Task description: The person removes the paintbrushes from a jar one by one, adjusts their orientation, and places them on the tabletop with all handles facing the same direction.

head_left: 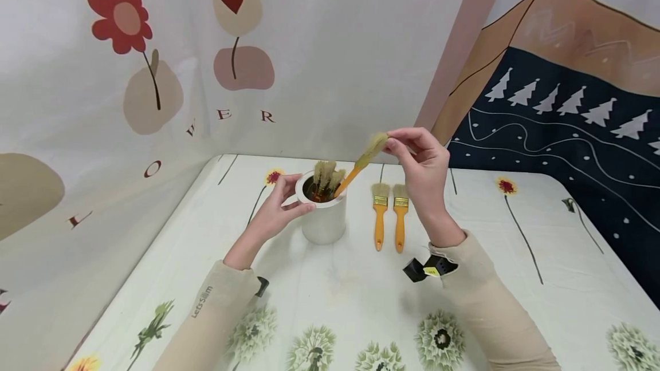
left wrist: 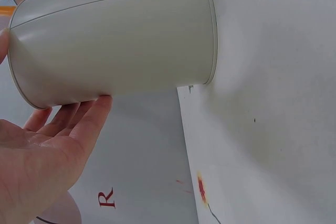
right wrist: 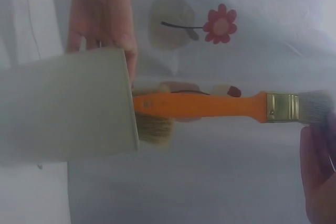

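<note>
A white cup (head_left: 325, 219) stands on the flower-print table cloth (head_left: 340, 291) with several brushes (head_left: 325, 173) in it, bristles up. My left hand (head_left: 295, 194) holds the cup at its rim, thumb in front and fingers behind; the left wrist view shows the fingers (left wrist: 79, 116) against the cup (left wrist: 115, 40). My right hand (head_left: 390, 143) pinches the bristle end of an orange-handled brush (head_left: 361, 164), and the brush's handle tip rests inside the cup's mouth. In the right wrist view this brush (right wrist: 210, 106) runs level from the cup (right wrist: 63, 103) to my fingertips (right wrist: 320, 166).
Two more orange-handled brushes (head_left: 380, 216) (head_left: 399, 219) lie side by side on the cloth just right of the cup, bristles away from me. Printed curtains hang behind and to the left; a dark tree-print cloth (head_left: 567, 130) hangs at the right.
</note>
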Tool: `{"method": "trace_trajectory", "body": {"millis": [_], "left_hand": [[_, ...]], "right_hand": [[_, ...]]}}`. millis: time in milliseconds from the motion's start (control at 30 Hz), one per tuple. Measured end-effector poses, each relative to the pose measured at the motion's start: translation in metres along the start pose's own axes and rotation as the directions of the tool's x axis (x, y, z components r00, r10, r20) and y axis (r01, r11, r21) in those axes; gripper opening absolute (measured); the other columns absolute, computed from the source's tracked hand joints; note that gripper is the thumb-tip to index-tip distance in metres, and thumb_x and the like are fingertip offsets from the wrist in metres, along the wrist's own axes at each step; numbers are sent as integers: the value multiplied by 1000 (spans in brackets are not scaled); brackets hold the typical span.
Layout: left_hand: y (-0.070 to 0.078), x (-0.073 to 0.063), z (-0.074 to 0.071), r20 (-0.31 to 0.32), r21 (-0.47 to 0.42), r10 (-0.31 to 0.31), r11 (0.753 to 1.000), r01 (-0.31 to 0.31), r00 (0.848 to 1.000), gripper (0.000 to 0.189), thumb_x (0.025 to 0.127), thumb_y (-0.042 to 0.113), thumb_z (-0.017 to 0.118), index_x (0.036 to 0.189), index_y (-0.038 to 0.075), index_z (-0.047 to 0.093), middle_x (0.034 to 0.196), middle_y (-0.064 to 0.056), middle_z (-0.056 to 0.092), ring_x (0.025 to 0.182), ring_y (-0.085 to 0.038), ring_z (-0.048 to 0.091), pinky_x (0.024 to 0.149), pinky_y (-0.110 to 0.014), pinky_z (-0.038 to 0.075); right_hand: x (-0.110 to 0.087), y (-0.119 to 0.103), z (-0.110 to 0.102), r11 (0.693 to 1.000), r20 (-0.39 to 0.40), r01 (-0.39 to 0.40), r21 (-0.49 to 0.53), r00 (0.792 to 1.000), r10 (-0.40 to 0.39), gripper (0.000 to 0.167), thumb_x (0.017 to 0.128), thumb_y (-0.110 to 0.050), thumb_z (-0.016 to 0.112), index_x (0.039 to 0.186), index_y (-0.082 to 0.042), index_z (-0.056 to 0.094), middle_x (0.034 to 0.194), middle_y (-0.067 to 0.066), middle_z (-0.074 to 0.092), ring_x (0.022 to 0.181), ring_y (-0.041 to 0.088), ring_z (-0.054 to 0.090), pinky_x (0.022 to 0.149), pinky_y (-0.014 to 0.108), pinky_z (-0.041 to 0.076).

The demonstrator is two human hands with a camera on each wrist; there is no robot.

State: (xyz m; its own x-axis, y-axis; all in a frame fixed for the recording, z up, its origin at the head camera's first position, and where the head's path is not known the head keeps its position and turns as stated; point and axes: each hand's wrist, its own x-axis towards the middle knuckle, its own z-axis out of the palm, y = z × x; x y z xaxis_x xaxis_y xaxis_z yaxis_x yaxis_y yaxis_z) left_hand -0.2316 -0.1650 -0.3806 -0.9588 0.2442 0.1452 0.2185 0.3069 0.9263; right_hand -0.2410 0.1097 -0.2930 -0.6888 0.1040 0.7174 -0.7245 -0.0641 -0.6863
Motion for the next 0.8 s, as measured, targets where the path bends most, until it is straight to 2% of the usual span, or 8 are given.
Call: {"method": "trace_trajectory", "body": {"millis": [100,233,600,800], "left_hand": [[0,1,0,0,-4,4,1000,-4,1000,71,92,11,72,148,3,29,156,-19,39,148,-37,34,116,-58,38],[-1,1,-1,2,-7,3,1000,-3,1000,71,92,11,72,148,4,29,156,-18,39,148,-36,34,116,-57,38],[-2,1,-1,3,-5,-2,1000,3,1000,73,92,13,72,149,4,29,157,-18,38,148,-36,34,116,-56,38],[-2,1,-1,0,4,-2,1000,2,1000,72,92,13,72,149,4,29,157,-18,37,149,-37,33,116,-54,39]], "right_hand": [[3,-3,-5,1000,-22,17,-7,1000,-17,15,90,3,69,99,-9,72,93,-9,73,83,6,73,80,23,61],[5,-6,-13,999,-38,13,-33,999,-14,16,90,0,69,100,-13,72,94,-9,73,82,6,72,80,22,61],[2,3,-40,993,-62,-57,-101,997,51,12,91,1,68,102,5,69,93,-7,73,82,6,72,80,17,60],[0,13,-62,974,-73,-132,-186,990,120,15,91,-8,70,103,1,70,93,-10,73,84,4,72,80,18,60]]}}
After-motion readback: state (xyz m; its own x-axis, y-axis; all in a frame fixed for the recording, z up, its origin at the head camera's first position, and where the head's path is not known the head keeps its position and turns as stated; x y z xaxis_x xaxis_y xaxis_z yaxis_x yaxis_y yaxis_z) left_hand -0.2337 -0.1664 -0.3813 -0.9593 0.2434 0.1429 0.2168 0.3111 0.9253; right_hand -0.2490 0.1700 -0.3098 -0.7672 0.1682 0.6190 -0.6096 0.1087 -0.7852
